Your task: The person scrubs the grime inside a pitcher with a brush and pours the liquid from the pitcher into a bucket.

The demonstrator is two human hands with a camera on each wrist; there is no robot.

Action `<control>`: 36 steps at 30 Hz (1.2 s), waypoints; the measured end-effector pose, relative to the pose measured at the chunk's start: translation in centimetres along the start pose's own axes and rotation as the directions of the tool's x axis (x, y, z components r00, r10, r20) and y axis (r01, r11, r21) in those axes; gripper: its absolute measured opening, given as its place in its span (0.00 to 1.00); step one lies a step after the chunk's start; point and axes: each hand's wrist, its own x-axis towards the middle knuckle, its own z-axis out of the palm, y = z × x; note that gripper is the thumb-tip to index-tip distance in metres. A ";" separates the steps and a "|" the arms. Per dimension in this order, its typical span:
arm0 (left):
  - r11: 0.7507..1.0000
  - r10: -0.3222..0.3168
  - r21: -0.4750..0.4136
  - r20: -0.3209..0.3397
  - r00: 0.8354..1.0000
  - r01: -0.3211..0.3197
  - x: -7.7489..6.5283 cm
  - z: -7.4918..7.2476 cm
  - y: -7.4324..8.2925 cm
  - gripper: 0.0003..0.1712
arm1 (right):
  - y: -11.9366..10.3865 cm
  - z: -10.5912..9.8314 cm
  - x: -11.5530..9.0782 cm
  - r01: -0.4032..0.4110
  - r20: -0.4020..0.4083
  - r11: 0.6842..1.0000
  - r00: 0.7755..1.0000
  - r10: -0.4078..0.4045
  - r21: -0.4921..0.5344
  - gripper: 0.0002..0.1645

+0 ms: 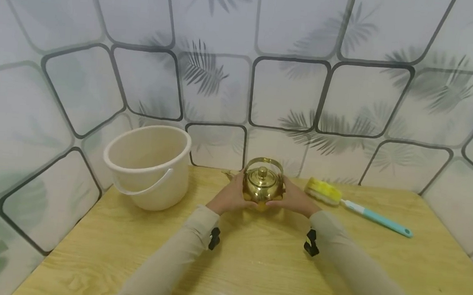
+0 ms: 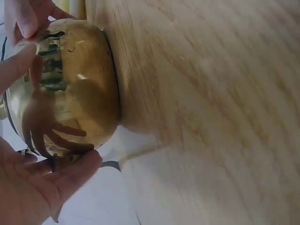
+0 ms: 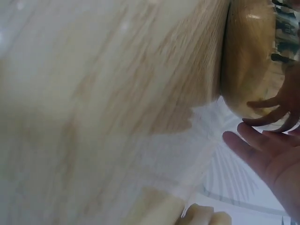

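Observation:
A shiny brass kettle (image 1: 262, 179) with a knobbed lid and an arched handle stands upright on the wooden table, close to the wall. My left hand (image 1: 232, 195) grips its left side, thumb at the front and fingers reaching round toward the back. On the opposite side my right hand (image 1: 295, 198) holds it the same way. In the left wrist view the round body (image 2: 93, 89) mirrors the hands, and its base sits at the tabletop. The spout (image 1: 229, 174) shows partly behind my left hand. Fingers of my right hand (image 3: 272, 154) lie along the kettle's side in the right wrist view.
A cream bucket (image 1: 153, 194) with its handle hanging down stands at the back left. To the right lies a scrub brush (image 1: 377, 218) with a yellow head and a teal and white handle. A patterned wall (image 1: 215, 150) borders the table (image 1: 252, 269) at the back and sides.

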 end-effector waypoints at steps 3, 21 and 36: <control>0.999 0.028 -0.036 -0.016 0.999 -0.029 0.2 0.1 -0.3 0.67 | 0.0 0.2 0.0 -0.015 -0.018 1.000 1.000 0.015 0.028 0.67; 0.995 -0.024 0.087 -0.140 0.990 0.037 -5.6 -3.0 3.6 0.64 | -5.4 -0.3 -3.0 0.065 -0.016 0.998 0.998 -0.065 0.007 0.66; 0.990 -0.070 0.114 -0.102 0.992 0.082 -10.7 -1.3 2.8 0.63 | -5.5 3.6 -5.9 0.097 0.022 0.995 0.995 -0.097 0.012 0.64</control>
